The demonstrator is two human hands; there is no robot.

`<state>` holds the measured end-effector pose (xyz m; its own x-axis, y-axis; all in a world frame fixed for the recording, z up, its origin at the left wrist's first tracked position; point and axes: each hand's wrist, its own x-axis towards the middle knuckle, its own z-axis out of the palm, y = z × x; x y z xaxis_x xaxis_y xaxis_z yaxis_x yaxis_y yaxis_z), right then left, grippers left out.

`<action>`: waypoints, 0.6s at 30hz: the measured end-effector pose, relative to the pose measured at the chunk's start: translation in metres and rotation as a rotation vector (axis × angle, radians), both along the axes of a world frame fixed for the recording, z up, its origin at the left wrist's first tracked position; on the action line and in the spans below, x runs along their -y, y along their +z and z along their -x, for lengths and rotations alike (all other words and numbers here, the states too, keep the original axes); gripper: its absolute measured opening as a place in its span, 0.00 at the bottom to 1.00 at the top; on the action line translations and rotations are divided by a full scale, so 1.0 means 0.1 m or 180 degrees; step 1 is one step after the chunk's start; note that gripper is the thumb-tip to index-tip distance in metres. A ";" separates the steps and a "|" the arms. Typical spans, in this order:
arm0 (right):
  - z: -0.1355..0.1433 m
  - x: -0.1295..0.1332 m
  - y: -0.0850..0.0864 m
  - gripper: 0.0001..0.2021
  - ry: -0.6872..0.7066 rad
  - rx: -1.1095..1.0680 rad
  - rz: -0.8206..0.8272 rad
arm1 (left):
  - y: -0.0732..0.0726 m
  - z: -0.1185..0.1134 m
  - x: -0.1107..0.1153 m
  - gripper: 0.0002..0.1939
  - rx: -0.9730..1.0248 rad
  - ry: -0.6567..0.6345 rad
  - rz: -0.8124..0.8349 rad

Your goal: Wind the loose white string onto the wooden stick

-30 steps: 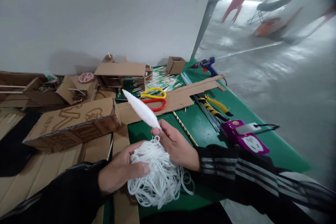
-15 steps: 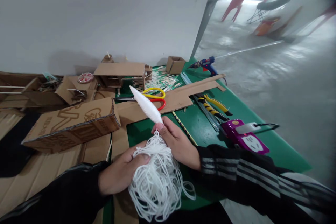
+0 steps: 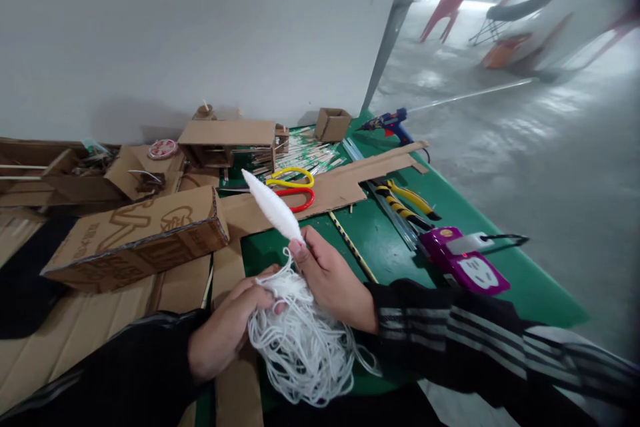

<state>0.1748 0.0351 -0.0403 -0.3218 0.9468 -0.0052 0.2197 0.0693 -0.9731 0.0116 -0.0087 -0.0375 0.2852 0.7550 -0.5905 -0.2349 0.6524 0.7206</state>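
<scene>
White tapered spindle [image 3: 270,205], thread-wound, finely ridged, sits above the right hand [image 3: 337,277], lower end pinched between thumb and fingers; body juts out past the grip, leaning to the person's left, pointed tip free; left hand [image 3: 225,327] clamped on the upper left side of a white cord bundle [image 3: 305,347], soft tangled loops hanging below; beyond, scissors [image 3: 303,209] with smooth red and yellow loop handles on flat brown cardboard [image 3: 345,185]; glossy green tabletop [image 3: 263,252] underneath

A craft workshop is suggested by the glue gun [image 3: 395,125] near the far right corner of the table [image 3: 373,230], pliers [image 3: 415,198] and socket [image 3: 465,263] along its right edge, and cut cardboard [image 3: 327,192].
</scene>
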 end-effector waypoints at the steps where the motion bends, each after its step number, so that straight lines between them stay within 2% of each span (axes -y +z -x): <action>1: 0.00 0.00 0.01 0.14 0.0020 -0.0015 0.0002 | -0.01 0.01 0.02 0.05 0.0071 0.0066 0.0038; 3: 0.00 0.00 0.01 0.15 0.0077 -0.0028 -0.0004 | 0.00 0.04 0.04 0.09 0.0186 0.0009 -0.0118; 4: 0.00 0.00 0.00 0.15 0.0094 -0.0028 -0.0005 | 0.01 0.05 0.05 0.13 0.0164 -0.0152 -0.0294; 6: 0.00 0.00 -0.01 0.15 0.0112 -0.0040 0.0028 | 0.07 0.05 0.04 0.17 -0.0026 -0.0981 -0.0747; 8: 0.00 0.00 -0.02 0.15 0.0121 -0.0104 0.0116 | 0.12 0.03 0.00 0.18 -0.0561 -0.1276 -0.1222; 11: 0.00 0.00 -0.05 0.15 0.0119 -0.0275 0.0288 | 0.17 0.00 -0.05 0.09 -0.1333 -0.1316 -0.1703; 13: 0.00 -0.01 -0.06 0.16 0.0115 -0.0377 0.0390 | 0.17 0.01 -0.06 0.06 -0.1628 -0.1354 -0.1856; 18: -0.02 -0.01 -0.06 0.18 0.0130 -0.0610 0.0780 | 0.12 0.04 -0.06 0.10 -0.1871 -0.1401 -0.1952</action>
<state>0.1770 0.0366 -0.0458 -0.3768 0.9110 -0.1673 0.0325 -0.1675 -0.9853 0.0076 -0.0029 -0.0250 0.4013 0.8762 -0.2671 0.4496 0.0656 0.8908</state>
